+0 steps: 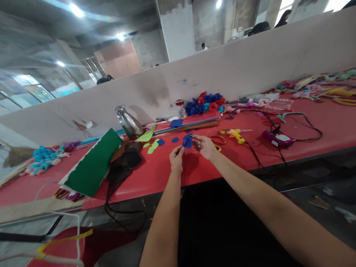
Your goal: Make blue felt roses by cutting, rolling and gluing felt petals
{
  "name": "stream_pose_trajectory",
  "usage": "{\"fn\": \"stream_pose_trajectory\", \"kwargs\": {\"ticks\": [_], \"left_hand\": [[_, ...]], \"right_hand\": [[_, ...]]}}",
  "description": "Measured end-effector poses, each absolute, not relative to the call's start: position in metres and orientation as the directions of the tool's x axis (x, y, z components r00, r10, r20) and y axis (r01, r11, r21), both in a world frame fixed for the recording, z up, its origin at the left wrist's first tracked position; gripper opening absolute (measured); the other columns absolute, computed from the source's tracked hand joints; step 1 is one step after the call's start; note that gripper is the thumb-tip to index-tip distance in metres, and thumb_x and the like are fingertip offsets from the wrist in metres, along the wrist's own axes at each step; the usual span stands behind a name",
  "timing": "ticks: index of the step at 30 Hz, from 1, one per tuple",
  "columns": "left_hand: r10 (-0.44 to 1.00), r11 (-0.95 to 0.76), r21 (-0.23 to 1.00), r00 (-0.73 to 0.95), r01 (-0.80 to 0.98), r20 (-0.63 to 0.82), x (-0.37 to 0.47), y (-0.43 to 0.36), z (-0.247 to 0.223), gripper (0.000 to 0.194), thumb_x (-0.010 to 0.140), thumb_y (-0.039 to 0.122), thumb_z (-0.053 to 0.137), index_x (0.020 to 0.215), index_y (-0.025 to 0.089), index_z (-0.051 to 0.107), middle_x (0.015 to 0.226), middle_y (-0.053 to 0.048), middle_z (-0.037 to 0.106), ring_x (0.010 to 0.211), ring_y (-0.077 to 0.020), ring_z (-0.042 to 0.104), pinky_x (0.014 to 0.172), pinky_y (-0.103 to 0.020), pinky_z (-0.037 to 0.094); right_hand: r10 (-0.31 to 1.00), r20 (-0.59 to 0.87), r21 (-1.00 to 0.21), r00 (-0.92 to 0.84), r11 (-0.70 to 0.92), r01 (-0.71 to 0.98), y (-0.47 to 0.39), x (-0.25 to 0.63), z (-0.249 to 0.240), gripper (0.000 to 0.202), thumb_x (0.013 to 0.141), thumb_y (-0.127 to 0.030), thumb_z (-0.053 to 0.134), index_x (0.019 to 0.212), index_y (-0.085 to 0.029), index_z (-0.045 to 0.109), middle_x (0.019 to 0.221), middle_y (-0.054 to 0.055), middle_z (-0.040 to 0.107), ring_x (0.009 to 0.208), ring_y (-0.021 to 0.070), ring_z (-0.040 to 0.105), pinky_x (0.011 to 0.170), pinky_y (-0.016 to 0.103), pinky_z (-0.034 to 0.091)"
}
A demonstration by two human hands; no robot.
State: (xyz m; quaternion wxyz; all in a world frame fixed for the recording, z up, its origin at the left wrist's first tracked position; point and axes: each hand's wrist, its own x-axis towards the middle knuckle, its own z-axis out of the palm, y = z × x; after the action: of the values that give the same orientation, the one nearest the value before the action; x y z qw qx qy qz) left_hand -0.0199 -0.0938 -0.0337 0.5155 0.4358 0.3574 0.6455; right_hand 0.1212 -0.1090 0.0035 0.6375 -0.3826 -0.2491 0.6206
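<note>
A small dark-blue flower (187, 141) of layered petals is pinched between the thumb and fingers of my left hand (176, 157), just above the red tabletop. My right hand (205, 146) is close beside the flower on its right, fingers apart; whether a fingertip touches it I cannot tell. Loose on the table to the left are a blue cut petal (175, 139), another blue piece (161, 142) and several light-green pieces (152, 147). A yellow glue gun (237, 135) rests to the right of my hands, with red-handled scissors (218, 139) nearer.
Behind stand a metal jug (129, 122) and a glass jar (181, 109), next to a heap of blue and red flowers (205, 104). A green board (91, 165) leans over a black bag (122, 167). A purple power box (278, 139) with cables sits right. A low white partition (155, 92) borders the table.
</note>
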Motion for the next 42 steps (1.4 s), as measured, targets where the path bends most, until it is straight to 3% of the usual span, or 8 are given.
{"fn": "stream_pose_trajectory", "kwargs": {"ticks": [6,13,20,31,42], "left_hand": [[0.983,-0.175,0.922,-0.106,-0.345,0.147,-0.017,-0.089,-0.032,0.028,0.056,0.03,0.078,0.078,0.014,0.07,0.054,0.005,0.058,0.051,-0.0059,0.047,0.059,-0.022,0.039],[0.995,-0.078,0.893,-0.088,-0.443,0.043,-0.013,-0.069,-0.026,0.027,0.054,0.028,0.079,0.074,0.015,0.067,0.056,0.006,0.056,0.05,-0.0041,0.047,0.056,-0.019,0.037],[0.998,0.034,0.837,-0.026,-0.546,-0.057,-0.006,-0.041,-0.017,0.024,0.055,0.021,0.079,0.072,0.014,0.064,0.058,0.006,0.054,0.047,-0.002,0.044,0.051,-0.017,0.034],[0.986,0.138,0.812,0.157,-0.567,-0.059,-0.007,-0.008,-0.006,0.025,0.054,0.02,0.081,0.073,0.014,0.064,0.055,0.006,0.049,0.044,-0.0014,0.037,0.044,-0.017,0.027],[0.961,0.225,0.799,0.26,-0.557,-0.089,-0.006,-0.004,-0.01,0.025,0.055,0.02,0.081,0.074,0.013,0.065,0.055,0.006,0.046,0.044,-0.0011,0.033,0.044,-0.017,0.026]], "right_hand": [[0.987,-0.093,-0.843,0.13,-0.009,-0.539,-0.103,0.108,-0.007,0.016,0.061,-0.022,0.066,0.076,-0.022,0.066,0.069,-0.003,0.069,0.064,0.012,0.06,0.063,0.024,0.045],[0.972,-0.02,-0.871,0.233,0.097,-0.482,-0.075,0.108,0.0,0.019,0.049,-0.031,0.076,0.058,-0.019,0.065,0.058,-0.005,0.064,0.06,0.0112,0.056,0.068,0.026,0.045],[0.965,-0.061,-0.863,0.255,0.077,-0.5,-0.047,0.106,0.008,0.018,0.049,-0.032,0.074,0.055,-0.021,0.062,0.053,-0.005,0.061,0.058,0.0129,0.055,0.063,0.027,0.046],[0.964,-0.097,-0.837,0.246,0.054,-0.544,-0.015,0.115,0.02,0.018,0.048,-0.032,0.073,0.057,-0.022,0.061,0.061,-0.002,0.067,0.067,0.0172,0.062,0.068,0.03,0.049],[0.942,-0.149,-0.827,0.302,0.049,-0.56,-0.017,0.132,0.012,0.019,0.049,-0.03,0.076,0.058,-0.021,0.061,0.059,-0.004,0.062,0.063,0.0137,0.057,0.068,0.029,0.05]]}}
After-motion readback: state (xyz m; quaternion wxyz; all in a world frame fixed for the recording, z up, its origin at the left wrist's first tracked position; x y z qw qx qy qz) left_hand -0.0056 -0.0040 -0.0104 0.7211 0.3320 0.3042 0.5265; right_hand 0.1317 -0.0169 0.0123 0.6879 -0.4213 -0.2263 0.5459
